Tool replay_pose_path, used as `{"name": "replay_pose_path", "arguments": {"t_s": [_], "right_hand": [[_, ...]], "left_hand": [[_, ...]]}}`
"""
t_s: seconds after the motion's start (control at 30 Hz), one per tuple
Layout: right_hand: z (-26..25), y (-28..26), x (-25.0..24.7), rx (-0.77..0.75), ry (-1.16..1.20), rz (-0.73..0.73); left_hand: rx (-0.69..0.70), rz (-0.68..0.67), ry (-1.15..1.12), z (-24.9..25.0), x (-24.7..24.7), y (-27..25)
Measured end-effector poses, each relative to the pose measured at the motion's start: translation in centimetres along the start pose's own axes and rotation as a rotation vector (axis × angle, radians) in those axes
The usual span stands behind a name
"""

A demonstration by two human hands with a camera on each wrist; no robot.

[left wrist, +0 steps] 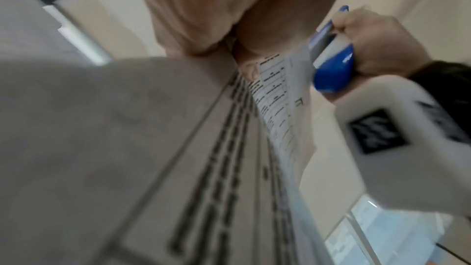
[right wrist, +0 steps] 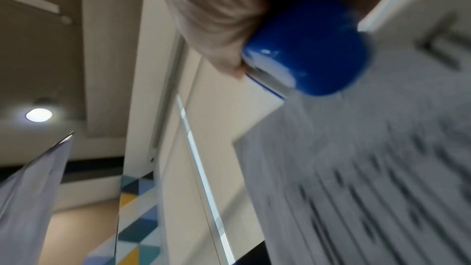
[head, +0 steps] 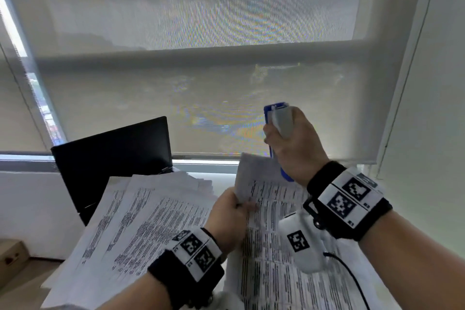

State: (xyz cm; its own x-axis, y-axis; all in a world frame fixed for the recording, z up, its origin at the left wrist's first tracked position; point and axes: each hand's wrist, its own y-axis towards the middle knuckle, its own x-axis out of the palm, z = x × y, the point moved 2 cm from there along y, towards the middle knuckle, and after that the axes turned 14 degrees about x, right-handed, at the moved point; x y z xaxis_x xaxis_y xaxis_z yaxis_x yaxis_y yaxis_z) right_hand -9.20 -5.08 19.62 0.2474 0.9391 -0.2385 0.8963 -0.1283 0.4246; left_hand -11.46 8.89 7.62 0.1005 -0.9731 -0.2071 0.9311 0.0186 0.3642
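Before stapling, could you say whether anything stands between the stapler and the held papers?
Nothing visible does: the right hand holds the stapler beside the papers; the left hand grips them lower.

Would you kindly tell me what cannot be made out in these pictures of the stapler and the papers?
- The print on the papers: motion blur in all three views, unreadable.
- The stapler: head view, its middle is covered by the right hand; the right wrist view shows only a blurred blue end.
- The left hand: head view, its fingers are behind the held sheet.
- The laptop: head view, its base is hidden by the papers.
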Motion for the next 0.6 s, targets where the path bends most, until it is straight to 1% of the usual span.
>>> {"name": "replay_pose_path", "arguments": {"t_s": [0.07,0.17,0.23,0.27,0.33,0.4,0.43,0.5,0.53,0.6], "right_hand": [[0.6,0.0,-0.6,0.028,0.008,-0.02],[3.2,0.5,-2.8,0.099,-0.026,0.071],[6.0,0.9,-4.9,0.204,-0.104,0.103],[7.6,1.1,-6.0,0.261,-0.178,0.095],[11.3,1.3,-8.6,0.376,-0.405,0.056],[14.8,1.7,-11.6,0.491,-0.593,0.009],[16.4,1.8,-13.0,0.545,-0.644,-0.021],[18.9,2.2,-15.3,0.659,-0.763,-0.094],[19.8,2.3,-16.2,0.71,-0.837,-0.13],[21.6,2.6,-17.4,0.762,-0.961,-0.202]], "left_hand": [[-0.04,0.012,0.043,-1.0,-1.4,0.4],[-0.097,0.02,0.142,-1.6,-5.1,1.8],[-0.127,-0.021,0.305,-1.7,-8.8,3.5],[-0.133,-0.065,0.454,-1.9,-11.0,4.6],[-0.147,-0.113,0.709,-2.1,-15.1,6.9],[-0.167,-0.095,0.858,-2.7,-18.1,8.8],[-0.194,-0.057,0.913,-3.2,-19.2,9.3],[-0.273,0.041,0.971,-4.7,-20.3,9.9],[-0.329,0.064,0.987,-5.5,-20.3,10.2],[-0.407,0.036,1.077,-7.3,-19.1,10.5]]}}
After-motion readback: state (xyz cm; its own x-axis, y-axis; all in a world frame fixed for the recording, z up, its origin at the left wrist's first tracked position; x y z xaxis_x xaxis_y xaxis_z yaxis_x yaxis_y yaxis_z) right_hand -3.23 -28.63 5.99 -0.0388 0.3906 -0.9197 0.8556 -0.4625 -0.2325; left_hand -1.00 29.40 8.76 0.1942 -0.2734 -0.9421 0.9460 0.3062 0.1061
